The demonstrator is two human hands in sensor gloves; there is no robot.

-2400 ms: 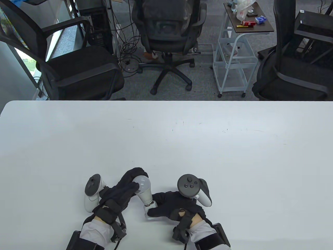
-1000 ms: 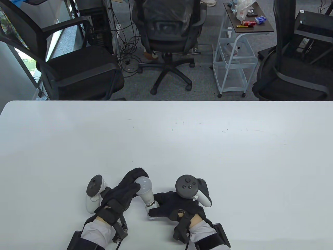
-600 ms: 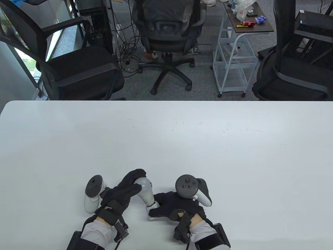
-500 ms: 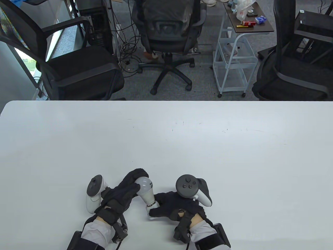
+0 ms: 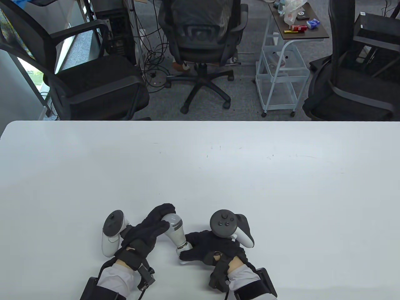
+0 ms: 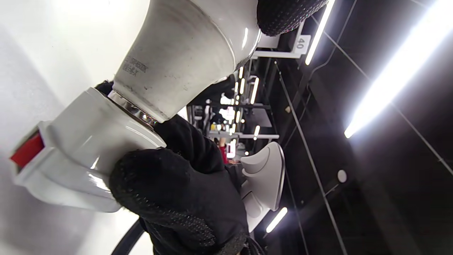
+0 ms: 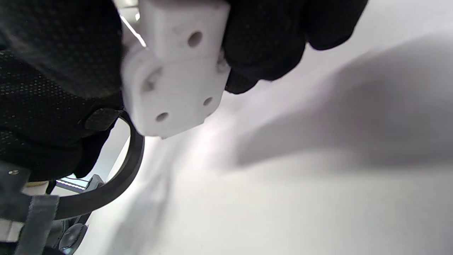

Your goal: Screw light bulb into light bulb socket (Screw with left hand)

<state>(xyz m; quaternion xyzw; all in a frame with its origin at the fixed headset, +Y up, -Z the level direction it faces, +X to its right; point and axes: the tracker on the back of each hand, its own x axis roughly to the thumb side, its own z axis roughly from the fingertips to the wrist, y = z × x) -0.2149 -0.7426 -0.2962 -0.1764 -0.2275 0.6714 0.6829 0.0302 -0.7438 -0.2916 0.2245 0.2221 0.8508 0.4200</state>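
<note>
A white light bulb stands tilted in a white socket near the table's front edge. My left hand grips the bulb's round head, fingers curled over its top. My right hand holds the socket from the right. In the left wrist view the bulb's neck sits in the socket, with a thin band of metal thread showing at the joint and a red tab at the socket's base. In the right wrist view the socket's flat underside with its screw holes shows between my fingers.
The white table stretches wide beyond the hands. Past its far edge stand black office chairs and a small white cart.
My left hand has shifted its hold on the bulb back and forth in small twists. The bulb and socket have drifted slightly right. My right hand has barely moved.
</note>
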